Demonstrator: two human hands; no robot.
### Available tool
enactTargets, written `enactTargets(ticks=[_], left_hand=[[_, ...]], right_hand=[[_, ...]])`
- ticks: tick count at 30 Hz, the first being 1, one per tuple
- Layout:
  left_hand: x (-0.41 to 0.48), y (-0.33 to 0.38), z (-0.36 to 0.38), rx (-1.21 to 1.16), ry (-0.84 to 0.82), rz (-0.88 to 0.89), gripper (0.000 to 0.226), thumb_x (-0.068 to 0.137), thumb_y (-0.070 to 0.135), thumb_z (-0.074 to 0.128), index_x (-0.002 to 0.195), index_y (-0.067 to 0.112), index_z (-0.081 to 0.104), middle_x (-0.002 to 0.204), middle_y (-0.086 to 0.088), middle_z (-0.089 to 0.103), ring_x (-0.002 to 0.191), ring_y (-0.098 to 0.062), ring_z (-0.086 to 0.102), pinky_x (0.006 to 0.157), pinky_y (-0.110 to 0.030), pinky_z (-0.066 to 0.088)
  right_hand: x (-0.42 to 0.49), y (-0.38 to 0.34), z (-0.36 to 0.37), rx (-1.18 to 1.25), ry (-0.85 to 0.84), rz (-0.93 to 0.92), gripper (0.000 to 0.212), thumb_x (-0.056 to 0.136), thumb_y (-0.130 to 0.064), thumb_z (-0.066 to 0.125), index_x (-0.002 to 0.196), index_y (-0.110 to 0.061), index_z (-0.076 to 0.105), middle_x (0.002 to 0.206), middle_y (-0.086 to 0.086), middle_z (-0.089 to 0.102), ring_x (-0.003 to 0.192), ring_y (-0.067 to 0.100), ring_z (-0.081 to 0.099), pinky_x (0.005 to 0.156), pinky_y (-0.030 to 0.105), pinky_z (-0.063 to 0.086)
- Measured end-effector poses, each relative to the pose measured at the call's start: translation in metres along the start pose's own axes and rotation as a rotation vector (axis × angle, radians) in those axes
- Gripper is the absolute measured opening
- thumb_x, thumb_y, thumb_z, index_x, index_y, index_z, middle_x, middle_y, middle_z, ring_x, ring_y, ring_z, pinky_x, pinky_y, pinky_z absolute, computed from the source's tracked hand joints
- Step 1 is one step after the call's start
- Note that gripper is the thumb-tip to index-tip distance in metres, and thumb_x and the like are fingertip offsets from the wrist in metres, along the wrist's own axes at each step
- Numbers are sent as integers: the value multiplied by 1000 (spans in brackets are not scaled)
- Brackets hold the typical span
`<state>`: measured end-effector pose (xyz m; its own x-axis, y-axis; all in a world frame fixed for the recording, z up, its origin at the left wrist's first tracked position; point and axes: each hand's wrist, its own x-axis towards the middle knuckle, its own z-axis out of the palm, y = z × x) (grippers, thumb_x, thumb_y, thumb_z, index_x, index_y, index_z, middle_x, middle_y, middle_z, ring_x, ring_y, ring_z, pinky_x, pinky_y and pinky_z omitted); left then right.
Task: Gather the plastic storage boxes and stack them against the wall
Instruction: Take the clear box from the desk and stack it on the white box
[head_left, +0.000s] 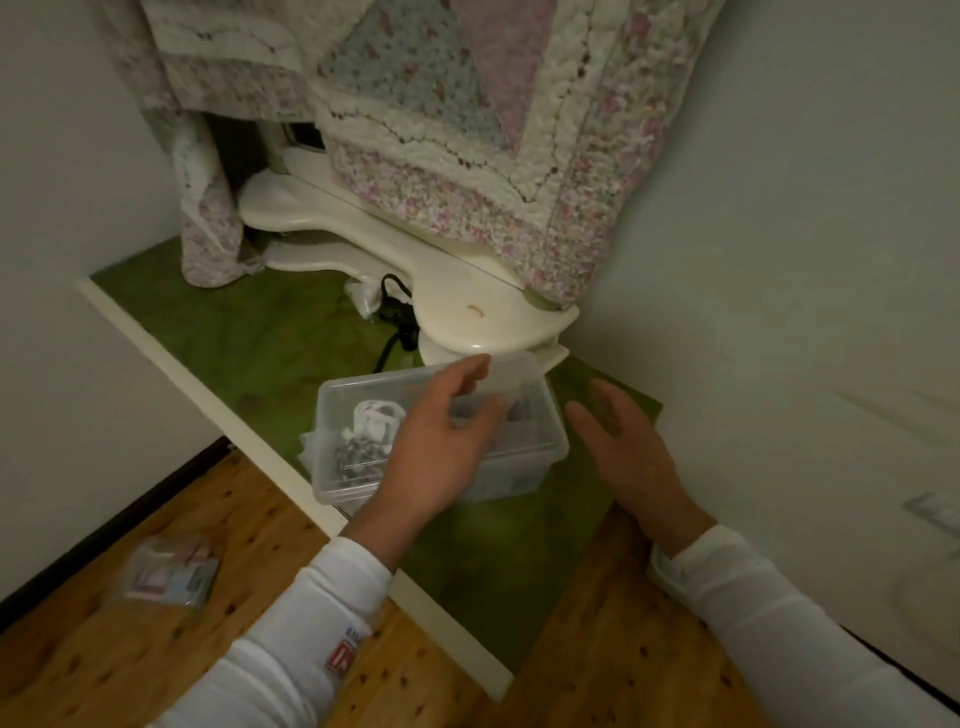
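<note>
A clear plastic storage box (441, 436) sits on a green mat (249, 338) that covers a raised floor area edged with a cream-white border (208, 400), in a narrow space between two pale walls. The box lies near the front edge of the mat, close to the right wall (779, 234) but not touching it, and just in front of the curved foot of a cream-coloured piece of furniture (415, 260). Through its sides a white cable and a dark, tangled heap show, though the blur makes the contents hard to name. The left hand (441, 441) reaches over the top of the box with fingers spread and slightly curled, resting on or just above the lid; whether it truly grips is not clear. The right hand (628, 452) is open, palm turned toward the box's right end, fingers apart and holding nothing, just beside the box without touching it. Both arms wear white sleeves (291, 639), the left one with a small red label. A quilted floral cover (467, 130) hangs over the furniture behind. A black cord (397, 317) lies on the mat under the furniture's edge. On the wooden floor (130, 649) at lower left rests a small clear packet (171, 574) with pink and blue contents.
</note>
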<state>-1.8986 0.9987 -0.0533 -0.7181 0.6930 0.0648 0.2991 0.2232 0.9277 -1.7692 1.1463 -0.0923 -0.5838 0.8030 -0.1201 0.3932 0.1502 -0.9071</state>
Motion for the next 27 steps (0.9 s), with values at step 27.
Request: enactTargets(ticks=[27], left_hand=[[8, -103, -101, -381, 273, -551, 60, 87, 69, 46, 134, 32, 56, 108, 13, 70, 86, 0, 66, 62, -16, 47]], right_hand=[[50, 1, 55, -89, -64, 215, 99, 65, -82, 54, 142, -20, 43, 144, 5, 47, 126, 27, 48, 105, 43, 38]])
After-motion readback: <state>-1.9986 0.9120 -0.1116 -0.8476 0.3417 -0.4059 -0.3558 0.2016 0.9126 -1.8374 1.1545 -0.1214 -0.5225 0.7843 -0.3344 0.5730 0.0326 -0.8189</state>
